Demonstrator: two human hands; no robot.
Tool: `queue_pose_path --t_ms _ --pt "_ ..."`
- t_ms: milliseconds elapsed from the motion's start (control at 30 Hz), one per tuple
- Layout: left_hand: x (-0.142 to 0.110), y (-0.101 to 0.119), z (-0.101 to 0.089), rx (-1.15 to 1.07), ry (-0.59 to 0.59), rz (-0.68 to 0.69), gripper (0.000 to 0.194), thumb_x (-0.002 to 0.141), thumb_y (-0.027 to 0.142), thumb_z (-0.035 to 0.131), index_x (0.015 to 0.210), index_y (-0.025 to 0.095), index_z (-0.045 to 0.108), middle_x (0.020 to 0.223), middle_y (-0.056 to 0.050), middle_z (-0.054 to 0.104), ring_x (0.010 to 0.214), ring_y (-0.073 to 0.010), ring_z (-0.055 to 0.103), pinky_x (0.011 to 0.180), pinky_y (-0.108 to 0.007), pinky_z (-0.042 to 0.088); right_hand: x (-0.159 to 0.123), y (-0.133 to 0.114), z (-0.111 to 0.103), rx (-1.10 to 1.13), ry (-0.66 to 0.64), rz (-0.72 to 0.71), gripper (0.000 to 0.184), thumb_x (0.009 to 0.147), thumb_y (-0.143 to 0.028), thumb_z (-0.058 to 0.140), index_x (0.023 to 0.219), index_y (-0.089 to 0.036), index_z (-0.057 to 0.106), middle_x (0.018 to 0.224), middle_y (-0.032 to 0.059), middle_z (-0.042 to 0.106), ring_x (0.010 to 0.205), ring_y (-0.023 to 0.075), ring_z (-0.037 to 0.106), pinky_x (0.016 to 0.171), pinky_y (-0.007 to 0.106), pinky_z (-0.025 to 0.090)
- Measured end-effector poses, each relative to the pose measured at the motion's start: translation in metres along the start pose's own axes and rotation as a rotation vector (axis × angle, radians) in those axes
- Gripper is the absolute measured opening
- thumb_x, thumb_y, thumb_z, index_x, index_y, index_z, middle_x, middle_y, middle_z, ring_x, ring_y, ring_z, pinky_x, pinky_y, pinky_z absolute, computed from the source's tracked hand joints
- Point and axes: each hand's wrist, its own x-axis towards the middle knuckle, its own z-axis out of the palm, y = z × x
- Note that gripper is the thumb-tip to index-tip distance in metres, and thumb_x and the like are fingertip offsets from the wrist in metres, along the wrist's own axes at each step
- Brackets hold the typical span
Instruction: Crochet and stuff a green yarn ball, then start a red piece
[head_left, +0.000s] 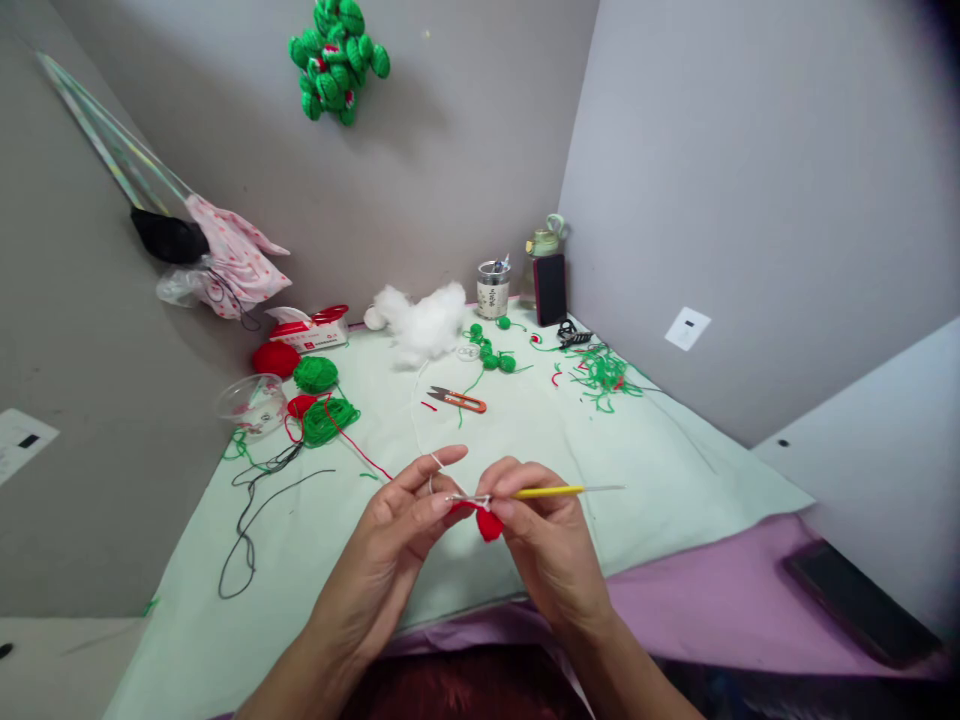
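My left hand pinches one edge of a small red crochet piece, with white yarn running over its fingers from the back of the table. In my right hand is a crochet hook with a yellow handle; its metal tip meets white stitches at the top of the red piece. The fingers of both hands are closed and nearly touching each other. A red strand leads from behind my left hand to the yarn at the left. Thread snips with orange handles lie beyond the hands.
Green yarn and a red ball sit at the left by a clear plastic bowl. White stuffing, a pen tin and an upright phone stand at the back. Yarn scraps lie right. Another dark phone rests near the right edge.
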Motion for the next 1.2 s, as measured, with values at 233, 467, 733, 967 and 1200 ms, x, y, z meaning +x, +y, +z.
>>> queue_pose_path --t_ms 233,467,733,967,1200 --pt "-0.007 0.009 -0.002 -0.147 0.021 0.005 0.036 0.076 0.024 0.09 0.11 0.02 0.079 0.081 0.0 0.065 0.091 -0.016 0.069 0.083 -0.024 0.055 0.001 0.003 0.0 -0.093 -0.161 -0.014 0.012 0.084 -0.018 0.084 0.086 -0.03 0.083 0.085 0.0016 0.074 0.078 0.0147 0.068 0.075 0.028 0.056" --pt "-0.002 0.011 -0.005 0.097 0.109 0.185 0.041 0.081 0.031 0.087 0.118 0.02 0.072 0.075 0.003 0.064 0.059 -0.0081 0.058 0.059 -0.02 0.049 0.003 -0.002 0.004 -0.262 -0.256 -0.082 0.018 0.089 -0.015 0.079 0.094 -0.032 0.085 0.089 0.0033 0.075 0.08 0.0161 0.07 0.073 0.03 0.058" --pt "0.002 0.003 -0.013 0.064 0.146 0.205 0.042 0.074 0.031 0.092 0.111 0.021 0.075 0.076 0.005 0.057 0.052 -0.0031 0.049 0.049 -0.016 0.038 -0.003 0.0 0.001 -0.33 -0.248 -0.071 0.018 0.089 -0.017 0.08 0.093 -0.033 0.085 0.089 0.0029 0.075 0.074 0.0147 0.069 0.063 0.027 0.058" --pt "0.002 0.007 -0.02 0.142 -0.04 0.081 0.051 0.079 0.036 0.088 0.128 0.03 0.074 0.101 -0.002 0.062 0.055 -0.0014 0.045 0.048 -0.017 0.034 -0.007 -0.002 -0.01 -0.265 -0.189 -0.063 0.016 0.09 -0.018 0.079 0.092 -0.033 0.084 0.089 0.003 0.074 0.064 0.0125 0.064 0.056 0.027 0.055" --pt "0.009 0.002 -0.016 0.228 -0.115 0.078 0.05 0.081 0.025 0.086 0.129 0.034 0.075 0.087 0.001 0.063 0.053 -0.002 0.047 0.048 -0.015 0.035 -0.008 -0.006 -0.021 -0.243 -0.209 -0.077 0.018 0.09 -0.017 0.079 0.094 -0.034 0.084 0.09 0.0026 0.074 0.07 0.013 0.067 0.063 0.027 0.058"
